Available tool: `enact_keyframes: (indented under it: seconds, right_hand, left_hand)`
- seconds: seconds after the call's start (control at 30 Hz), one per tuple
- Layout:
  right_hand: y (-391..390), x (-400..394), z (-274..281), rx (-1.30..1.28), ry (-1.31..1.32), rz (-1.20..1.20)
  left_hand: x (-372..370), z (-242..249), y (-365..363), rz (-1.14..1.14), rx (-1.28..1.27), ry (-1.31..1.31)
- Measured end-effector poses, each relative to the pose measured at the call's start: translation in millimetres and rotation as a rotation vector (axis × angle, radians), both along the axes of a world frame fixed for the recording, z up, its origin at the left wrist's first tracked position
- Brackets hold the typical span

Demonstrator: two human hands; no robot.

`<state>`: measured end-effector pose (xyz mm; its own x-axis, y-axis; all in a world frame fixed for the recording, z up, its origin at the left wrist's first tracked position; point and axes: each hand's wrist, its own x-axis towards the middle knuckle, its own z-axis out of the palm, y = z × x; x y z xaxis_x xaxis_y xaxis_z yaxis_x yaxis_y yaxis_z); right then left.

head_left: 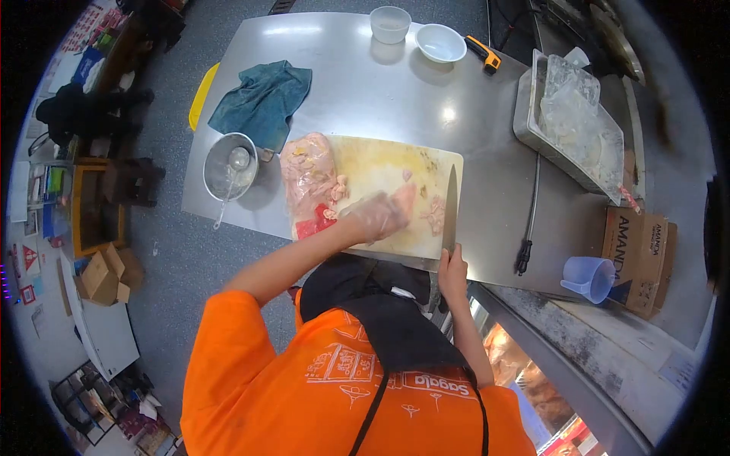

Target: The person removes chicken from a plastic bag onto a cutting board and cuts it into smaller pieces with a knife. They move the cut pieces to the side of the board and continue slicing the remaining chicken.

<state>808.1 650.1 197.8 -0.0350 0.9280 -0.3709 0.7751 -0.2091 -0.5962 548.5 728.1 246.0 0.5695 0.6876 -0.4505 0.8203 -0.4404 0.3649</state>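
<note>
My left hand (378,218), in a clear plastic glove, is closed on a pale pink piece of meat (405,199) over the cutting board (365,156). My bare right hand (453,272) is wrapped round the handle of a long knife (451,205), whose blade lies along the board's right edge, pointing away from me. Small meat scraps (434,215) lie between the meat and the blade. A clear plastic bag of raw meat (308,173) rests on the board's left side, with red pieces (313,223) below it.
Left on the steel table (350,76) are a teal cloth (266,99) and a metal pot (230,161) with a ladle. Two bowls (441,43) and a yellow thermometer gun (484,55) stand at the far edge. On the right are a metal tray (530,114), a rod (534,213) and a jug (589,278).
</note>
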Motion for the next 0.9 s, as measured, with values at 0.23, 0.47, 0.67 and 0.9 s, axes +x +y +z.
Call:
enact_keyframes:
  seconds: [0.23,0.47,0.67,0.9]
  right_hand:
    - [-21,-11,0,-0.058,-0.041,0.063]
    - [-6,-19,-11,-0.075,-0.169,0.327]
    - [7,-11,-12,-0.002,-0.155,0.309]
    - [-6,-20,-25,-0.018,-0.137,0.353]
  left_hand:
    - [-38,-64,-69,-0.146,0.339,-0.01]
    - [-17,-43,-67,-0.013,0.322,0.134]
    - [-8,-52,-37,0.317,0.069,-0.015]
    - [-12,-98,-13,0.735,0.085,-0.04]
